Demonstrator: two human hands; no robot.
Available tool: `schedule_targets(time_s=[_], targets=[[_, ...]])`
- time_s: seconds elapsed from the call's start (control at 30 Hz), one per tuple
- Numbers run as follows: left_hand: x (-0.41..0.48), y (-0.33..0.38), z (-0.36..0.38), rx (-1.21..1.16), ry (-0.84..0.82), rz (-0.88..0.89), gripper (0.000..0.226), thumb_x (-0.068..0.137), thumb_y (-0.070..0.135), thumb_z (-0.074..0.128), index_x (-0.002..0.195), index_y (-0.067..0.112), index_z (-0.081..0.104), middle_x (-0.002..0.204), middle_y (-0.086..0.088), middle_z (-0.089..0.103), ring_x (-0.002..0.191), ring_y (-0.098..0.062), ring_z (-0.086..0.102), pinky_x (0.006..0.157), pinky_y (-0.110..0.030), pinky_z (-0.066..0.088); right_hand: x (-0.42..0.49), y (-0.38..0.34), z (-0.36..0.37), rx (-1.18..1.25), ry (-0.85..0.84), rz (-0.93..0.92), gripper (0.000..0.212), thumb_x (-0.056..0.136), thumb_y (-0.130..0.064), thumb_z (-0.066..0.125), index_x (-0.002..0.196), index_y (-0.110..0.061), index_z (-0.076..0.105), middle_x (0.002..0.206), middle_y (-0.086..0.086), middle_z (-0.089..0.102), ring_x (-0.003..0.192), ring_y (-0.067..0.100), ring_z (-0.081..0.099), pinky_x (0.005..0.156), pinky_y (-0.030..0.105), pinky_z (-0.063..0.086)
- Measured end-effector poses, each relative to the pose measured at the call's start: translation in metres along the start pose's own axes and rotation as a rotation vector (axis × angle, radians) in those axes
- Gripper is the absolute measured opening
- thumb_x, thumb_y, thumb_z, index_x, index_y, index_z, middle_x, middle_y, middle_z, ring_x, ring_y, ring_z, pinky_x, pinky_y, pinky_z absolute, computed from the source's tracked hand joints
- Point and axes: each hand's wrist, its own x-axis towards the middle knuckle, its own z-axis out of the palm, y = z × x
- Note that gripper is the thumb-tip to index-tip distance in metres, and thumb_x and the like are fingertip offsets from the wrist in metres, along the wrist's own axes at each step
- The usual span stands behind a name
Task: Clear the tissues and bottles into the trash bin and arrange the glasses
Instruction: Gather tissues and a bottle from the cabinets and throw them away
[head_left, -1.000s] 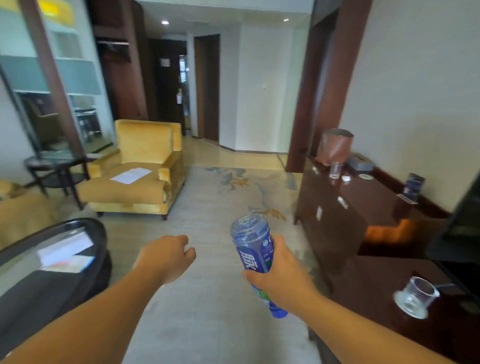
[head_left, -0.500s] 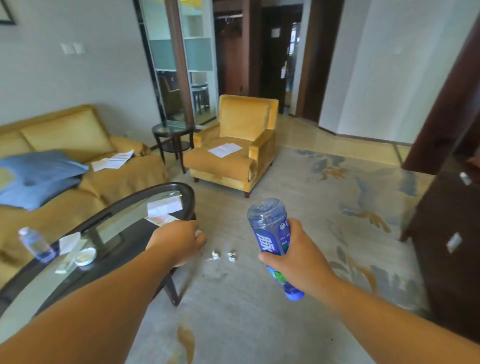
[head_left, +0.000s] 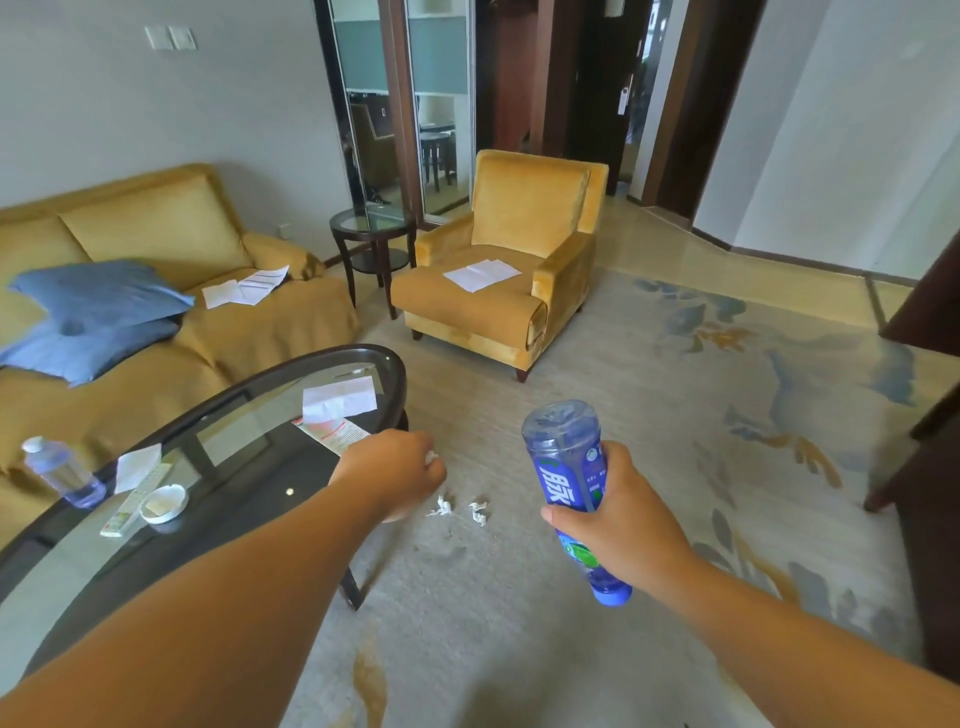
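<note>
**Head view, sitting room.** The right hand (head_left: 623, 525), near right, has its fingers and thumb wrapped round the waist of a blue plastic drink bottle (head_left: 569, 467). The bottle is carried inverted, with its blue cap lowest and its moulded base tilted up and away. It is translucent, has a blue label with white lettering, and looks empty or nearly so. A one-handed carry of this kind suits a light item bound for the bin.

The left hand (head_left: 389, 473), near centre, is above the right end of the glass-topped coffee table (head_left: 401, 379). Its fingers are curled into a fist, and a scrap of white shows at the knuckles. This is judged to be a tissue wad (head_left: 431, 457), enclosed so that it cannot drop.

Two crumpled tissues (head_left: 441, 506) lie close together on the carpet (head_left: 597, 374), just right of the left hand and between the two hands. A small clear water bottle (head_left: 62, 475) stands upright on the left part of the table. A remote control (head_left: 132, 501) and a white ashtray (head_left: 162, 503) are just to its right. Neither trash bin nor glasses are in view.
</note>
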Motion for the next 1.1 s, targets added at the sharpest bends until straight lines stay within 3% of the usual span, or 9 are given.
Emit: schedule_targets(time_s=[0.17,0.27,0.43,0.7,0.97,1.1], targets=[[0.086,-0.022,0.009,-0.014,-0.004,0.008,0.028,0.090,0.044,0.035,0.079,0.024,0.051,0.071,0.005,0.052,0.068,-0.017,0.054,0.060,-0.031,0.043,0.075,-0.005,0.010,-0.020,-0.007,0.017,0.060,0.057,-0.053,0.075,0.104,-0.040,0.039,0.090,-0.017,0.063,0.075,0.001,0.062,0.063,0.024,0.047],[0.142,-0.028,0.005,-0.024,-0.014,0.024,0.026,0.089,0.044,0.036,0.078,0.025,0.050,0.071,0.006,0.051,0.068,-0.015,0.052,0.059,-0.031,0.041,0.122,-0.011,0.009,-0.028,-0.010,0.030,0.061,0.060,-0.053,0.075,0.107,-0.039,0.039,0.093,-0.018,0.062,0.076,0.000,0.062,0.061,0.020,0.046],[0.220,-0.024,-0.001,-0.045,-0.060,0.074,0.026,0.090,0.043,0.036,0.083,0.024,0.052,0.076,0.002,0.056,0.072,-0.018,0.055,0.068,-0.035,0.049,0.189,-0.012,0.004,0.005,0.034,0.052,0.062,0.061,-0.050,0.078,0.108,-0.037,0.040,0.095,-0.017,0.062,0.078,0.002,0.063,0.062,0.020,0.046],[0.338,0.007,0.021,-0.052,-0.100,0.115,0.028,0.092,0.044,0.035,0.073,0.025,0.042,0.071,0.004,0.053,0.064,-0.013,0.050,0.056,-0.031,0.038,0.303,0.022,-0.012,0.014,0.002,0.064,0.063,0.063,-0.050,0.078,0.111,-0.039,0.039,0.099,-0.019,0.060,0.081,-0.001,0.062,0.058,0.011,0.042],[0.471,0.020,0.061,-0.037,-0.108,0.015,0.028,0.094,0.042,0.034,0.076,0.023,0.043,0.068,0.003,0.050,0.061,-0.015,0.046,0.052,-0.031,0.032,0.459,0.071,-0.013,0.012,-0.059,0.064,0.062,0.062,-0.048,0.079,0.107,-0.038,0.039,0.094,-0.016,0.062,0.080,0.003,0.061,0.066,0.025,0.046],[0.511,0.017,0.104,-0.065,-0.172,-0.025,0.027,0.093,0.041,0.035,0.074,0.023,0.040,0.067,0.004,0.044,0.062,-0.019,0.044,0.054,-0.032,0.032,0.510,0.098,0.011,0.009,-0.117,0.078,0.060,0.062,-0.045,0.080,0.106,-0.035,0.040,0.091,-0.016,0.062,0.078,0.002,0.061,0.064,0.026,0.044]])
